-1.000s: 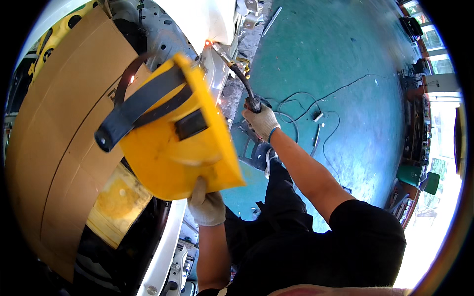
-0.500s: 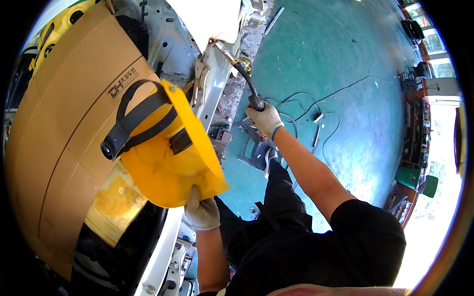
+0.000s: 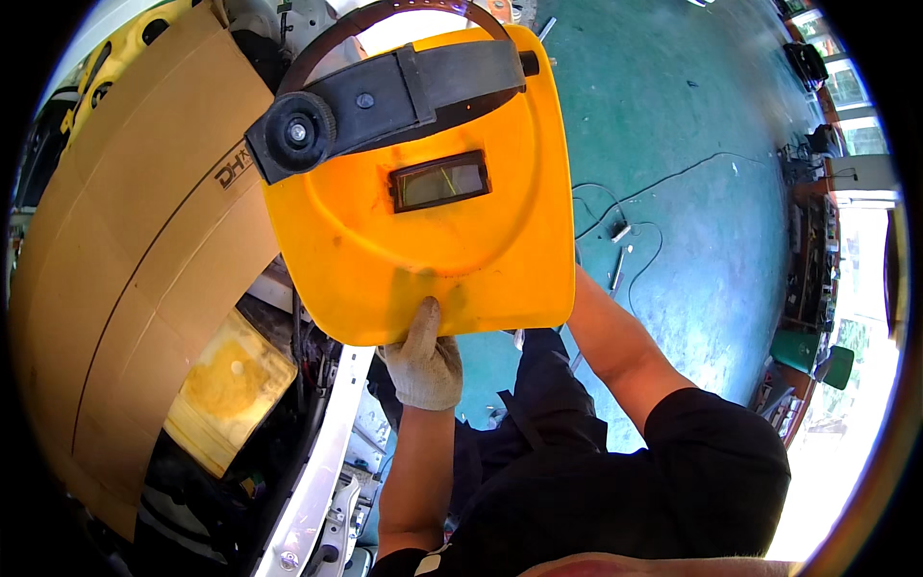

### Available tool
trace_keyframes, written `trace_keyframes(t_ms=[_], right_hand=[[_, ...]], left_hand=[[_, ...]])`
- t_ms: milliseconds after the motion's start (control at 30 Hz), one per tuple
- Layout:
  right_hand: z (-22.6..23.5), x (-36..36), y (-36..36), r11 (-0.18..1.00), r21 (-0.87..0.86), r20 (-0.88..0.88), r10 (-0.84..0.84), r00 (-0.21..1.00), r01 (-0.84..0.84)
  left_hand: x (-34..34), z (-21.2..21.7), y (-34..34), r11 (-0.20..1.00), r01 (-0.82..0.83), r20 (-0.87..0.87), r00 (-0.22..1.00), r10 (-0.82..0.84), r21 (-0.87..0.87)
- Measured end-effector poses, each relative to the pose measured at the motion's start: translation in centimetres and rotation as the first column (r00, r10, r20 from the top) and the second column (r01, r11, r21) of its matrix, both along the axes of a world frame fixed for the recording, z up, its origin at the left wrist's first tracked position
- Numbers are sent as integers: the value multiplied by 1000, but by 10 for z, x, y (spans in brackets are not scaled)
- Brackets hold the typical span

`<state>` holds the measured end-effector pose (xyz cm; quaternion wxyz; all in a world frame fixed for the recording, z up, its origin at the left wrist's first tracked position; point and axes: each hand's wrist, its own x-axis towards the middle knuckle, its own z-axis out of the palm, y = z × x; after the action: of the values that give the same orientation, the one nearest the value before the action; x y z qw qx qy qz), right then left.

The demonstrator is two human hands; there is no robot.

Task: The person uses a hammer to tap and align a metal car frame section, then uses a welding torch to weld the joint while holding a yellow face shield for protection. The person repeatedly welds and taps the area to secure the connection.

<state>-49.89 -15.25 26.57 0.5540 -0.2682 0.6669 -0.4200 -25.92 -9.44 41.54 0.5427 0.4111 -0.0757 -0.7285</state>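
Note:
A yellow welding mask [image 3: 365, 260] is held up with its inner side facing me, a small dark viewing window [image 3: 440, 183] in its middle. Its black headband [image 3: 385, 101] has a round adjusting knob. My gloved left hand [image 3: 425, 363] is closed on the lower edge, thumb on the inside face. Behind the mask, my right forearm [image 3: 615, 332] reaches forward; the right hand and whatever it holds are covered by the mask.
A large cardboard sheet [image 3: 125, 260] lies over the vehicle's engine bay at left. Beside it sits a stained yellowish container [image 3: 231, 389]. A pale metal body rail [image 3: 322, 462] runs near my left arm. Cables [image 3: 663, 183] trail across the green floor [image 3: 692, 260].
The welding mask has moved up and right and turned its inner face squarely toward me. It now covers my right hand and the welding torch that hand was gripping.

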Motion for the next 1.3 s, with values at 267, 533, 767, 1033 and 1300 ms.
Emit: trace_keyframes(t_ms=[267,533,767,1033,1300], right_hand=[[53,16,-6,985,159,-162,-42,986,68],[38,16,-5,986,121,-159,-94,983,114],[43,16,-4,978,181,-154,-80,985,108],[62,21,-7,968,233,-209,-46,977,95],[-7,11,-3,986,-138,-58,-99,993,91]], left_hand=[[53,-39,32,998,-61,-3,998,61,-30],[101,-58,76,979,-181,132,977,168,89],[87,-59,66,985,-159,53,986,156,69],[59,-42,30,997,-73,74,995,73,5],[7,2,-4,997,-13,-16,1000,11,-79]])
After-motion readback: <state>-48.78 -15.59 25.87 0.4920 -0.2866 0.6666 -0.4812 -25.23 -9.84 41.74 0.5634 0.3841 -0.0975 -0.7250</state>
